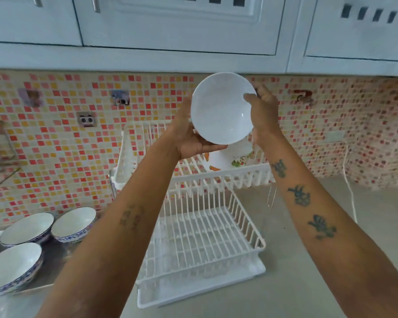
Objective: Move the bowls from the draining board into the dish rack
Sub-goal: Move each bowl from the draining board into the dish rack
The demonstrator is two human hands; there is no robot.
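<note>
Leftmost, three blue-rimmed bowls (28, 228) wait upright on the draining board (53, 260). Centrally, left hand (193, 138) cradles and right hand (261, 113) steadies a white bowl (221, 109), tilted above the dish rack (193, 180), likely for upper-tier slotting.

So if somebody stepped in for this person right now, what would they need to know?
Left hand: grip under the plain white bowl.
Right hand: grip on its far edge, holding it tilted above the dish rack.
Upper tier: a decorated dish already sits there.
Lower tier: nothing in it.
Left to do: rack this bowl, then the three blue-patterned bowls on the draining board.
</note>
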